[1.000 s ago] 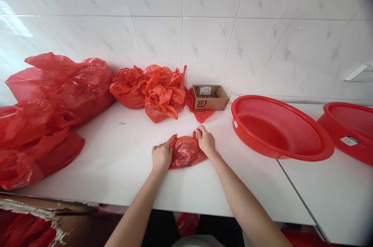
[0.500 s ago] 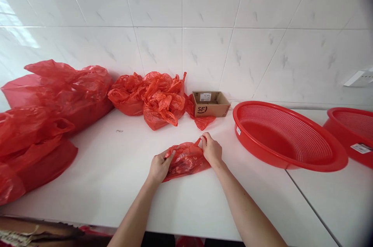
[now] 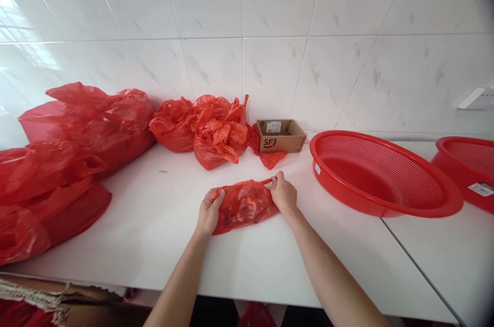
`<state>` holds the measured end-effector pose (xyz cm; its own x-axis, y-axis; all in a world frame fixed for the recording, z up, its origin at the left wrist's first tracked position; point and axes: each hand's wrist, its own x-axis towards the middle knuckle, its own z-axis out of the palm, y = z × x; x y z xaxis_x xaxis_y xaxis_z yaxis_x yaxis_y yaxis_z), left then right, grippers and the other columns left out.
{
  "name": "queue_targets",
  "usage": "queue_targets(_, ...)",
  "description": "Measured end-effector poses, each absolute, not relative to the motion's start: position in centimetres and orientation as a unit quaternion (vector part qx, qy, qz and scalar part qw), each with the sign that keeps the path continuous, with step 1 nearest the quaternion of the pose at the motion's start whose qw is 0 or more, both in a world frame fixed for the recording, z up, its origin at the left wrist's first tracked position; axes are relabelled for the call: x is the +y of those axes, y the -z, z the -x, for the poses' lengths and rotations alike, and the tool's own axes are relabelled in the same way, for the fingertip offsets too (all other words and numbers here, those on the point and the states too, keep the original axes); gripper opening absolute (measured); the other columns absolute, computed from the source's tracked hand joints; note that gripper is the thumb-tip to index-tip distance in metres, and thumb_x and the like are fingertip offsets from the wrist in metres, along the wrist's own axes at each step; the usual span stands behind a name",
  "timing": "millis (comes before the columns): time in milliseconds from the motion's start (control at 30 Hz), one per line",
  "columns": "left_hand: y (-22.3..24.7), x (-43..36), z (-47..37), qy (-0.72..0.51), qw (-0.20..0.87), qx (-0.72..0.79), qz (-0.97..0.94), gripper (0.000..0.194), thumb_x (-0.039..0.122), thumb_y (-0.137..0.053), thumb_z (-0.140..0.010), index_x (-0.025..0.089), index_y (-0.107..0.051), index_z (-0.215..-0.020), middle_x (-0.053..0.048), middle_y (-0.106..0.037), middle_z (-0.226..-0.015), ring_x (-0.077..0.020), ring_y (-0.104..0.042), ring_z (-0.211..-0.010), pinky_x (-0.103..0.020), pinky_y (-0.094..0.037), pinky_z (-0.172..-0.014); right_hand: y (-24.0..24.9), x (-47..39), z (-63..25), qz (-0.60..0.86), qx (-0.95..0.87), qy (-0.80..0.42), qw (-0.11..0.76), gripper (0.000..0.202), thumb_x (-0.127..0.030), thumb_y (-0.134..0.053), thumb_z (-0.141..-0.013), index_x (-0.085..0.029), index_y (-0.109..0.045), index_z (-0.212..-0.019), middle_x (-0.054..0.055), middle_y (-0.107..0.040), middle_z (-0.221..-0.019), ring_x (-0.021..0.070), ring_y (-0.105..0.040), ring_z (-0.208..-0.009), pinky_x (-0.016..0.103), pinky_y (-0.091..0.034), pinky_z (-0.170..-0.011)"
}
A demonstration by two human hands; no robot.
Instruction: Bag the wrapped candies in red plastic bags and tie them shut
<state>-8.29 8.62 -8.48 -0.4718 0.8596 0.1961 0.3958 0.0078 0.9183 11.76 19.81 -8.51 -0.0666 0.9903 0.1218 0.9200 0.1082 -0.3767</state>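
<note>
A red plastic bag lies low on the white table, stretched between my two hands. Small items show through its thin film, but I cannot make out what they are. My left hand is closed on the bag's left edge, thumb on top. At the other end, my right hand pinches a twisted corner or handle of the bag. Just beyond the hands stands an open cardboard box with a white label, resting partly on a piece of red plastic.
Filled red bags sit along the tiled wall, and larger ones lie at the left. A big red mesh basin stands at the right, with a second red basin behind it. Torn cardboard shows below the table's front edge.
The bag is pulled wider and flatter between my hands. My left hand has shifted slightly left, my right slightly right, and the view has turned a little.
</note>
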Motion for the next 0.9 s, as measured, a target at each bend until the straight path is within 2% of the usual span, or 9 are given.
queue_targets(100, 8.6, 8.5, 9.3, -0.6, 0.256, 0.631, -0.42, 0.051, 0.06, -0.04, -0.088, 0.018, -0.068, -0.079, -0.008, -0.07, -0.086, -0.0238, -0.065, -0.09, -0.036, -0.052, -0.081, 8.6, 19.9, -11.7, 0.662, -0.721, -0.102, 0.175, 0.019, -0.029, -0.029, -0.102, -0.02, -0.045, -0.106, 0.004, -0.067, -0.077, 0.0195, -0.066, -0.072, 0.027, -0.026, -0.055)
queue_targets(267, 9.2, 9.1, 10.0, -0.686, 0.23, 0.605, -0.332, 0.045, 0.056, -0.03, -0.09, 0.023, -0.051, -0.069, -0.008, -0.065, -0.082, -0.0201, -0.064, -0.091, -0.037, -0.051, -0.089, 8.6, 20.3, -11.6, 0.658, -0.722, -0.114, 0.179, 0.018, -0.028, -0.031, -0.1, -0.021, -0.048, -0.104, 0.005, -0.066, -0.077, 0.0198, -0.065, -0.071, 0.027, -0.027, -0.056)
queue_targets(467, 8.7, 9.3, 9.8, -0.67, 0.162, 0.647, -0.328, 0.039, 0.052, -0.031, -0.091, 0.022, -0.051, -0.075, -0.006, -0.061, -0.078, -0.0198, -0.064, -0.082, -0.039, -0.053, -0.082, 8.7, 20.5, -12.1, 0.642, -0.715, -0.147, 0.236, 0.021, -0.03, -0.033, -0.1, -0.022, -0.052, -0.101, 0.003, -0.064, -0.071, 0.0193, -0.06, -0.066, 0.026, -0.026, -0.056)
queue_targets(567, 7.3, 9.0, 8.7, -0.624, 0.084, 0.692, -0.353, 0.034, 0.046, -0.035, -0.093, 0.022, -0.053, -0.109, -0.011, -0.061, -0.11, -0.0232, -0.061, -0.101, -0.042, -0.051, -0.085, 9.0, 20.6, -12.5, 0.615, -0.715, -0.177, 0.284, 0.024, -0.036, -0.034, -0.099, -0.024, -0.055, -0.098, 0.002, -0.065, -0.075, 0.0182, -0.058, -0.068, 0.025, -0.027, -0.056)
queue_targets(633, 6.2, 9.1, 7.3, -0.571, 0.034, 0.709, -0.412, 0.04, 0.04, -0.043, -0.092, 0.024, -0.046, -0.129, -0.013, -0.049, -0.135, -0.0267, -0.048, -0.125, -0.047, -0.041, -0.101, 9.1, 20.7, -12.8, 0.592, -0.713, -0.204, 0.315, 0.03, -0.04, -0.032, -0.099, -0.025, -0.057, -0.096, 0.001, -0.065, -0.077, 0.0179, -0.057, -0.07, 0.025, -0.029, -0.058)
queue_targets(700, 5.3, 9.6, 5.7, -0.492, 0.014, 0.715, -0.497, 0.043, 0.034, -0.052, -0.089, 0.028, -0.049, -0.131, -0.01, -0.04, -0.148, -0.0283, -0.03, -0.14, -0.05, -0.024, -0.113, 9.2, 20.8, -13.1, 0.571, -0.706, -0.235, 0.348, 0.037, -0.043, -0.027, -0.099, -0.025, -0.059, -0.096, 0.001, -0.065, -0.077, 0.018, -0.058, -0.071, 0.025, -0.033, -0.06)
queue_targets(767, 4.6, 10.7, 4.4, -0.396, 0.029, 0.722, -0.566, 0.037, 0.031, -0.061, -0.084, 0.03, -0.06, -0.121, -0.008, -0.045, -0.147, -0.0313, -0.029, -0.141, -0.053, -0.019, -0.114, 9.3, 20.9, -13.5, 0.551, -0.693, -0.266, 0.382, 0.043, -0.047, -0.022, -0.099, -0.025, -0.06, -0.099, 0.001, -0.063, -0.073, 0.0181, -0.058, -0.071, 0.026, -0.038, -0.063)
queue_targets(833, 3.7, 11.9, 4.0, -0.299, 0.072, 0.736, -0.603, 0.026, 0.03, -0.067, -0.08, 0.027, -0.067, -0.106, -0.01, -0.06, -0.13, -0.0331, -0.046, -0.129, -0.055, -0.03, -0.108, 9.3, 21.0, -13.8, 0.536, -0.675, -0.293, 0.414, 0.048, -0.051, -0.021, -0.097, -0.023, -0.058, -0.107, 0.0, -0.06, -0.068, 0.018, -0.058, -0.067, 0.026, -0.041, -0.065)
queue_targets(900, 2.3, 12.7, 4.8, -0.212, 0.128, 0.743, -0.621, 0.019, 0.034, -0.068, -0.082, 0.021, -0.068, -0.095, -0.009, -0.069, -0.106, -0.027, -0.061, -0.106, -0.051, -0.043, -0.096, 9.5, 21.1, -14.1, 0.526, -0.656, -0.317, 0.438, 0.052, -0.056, -0.02, -0.096, -0.021, -0.055, -0.114, 0.0, -0.059, -0.067, 0.0176, -0.056, -0.061, 0.027, -0.043, -0.062)
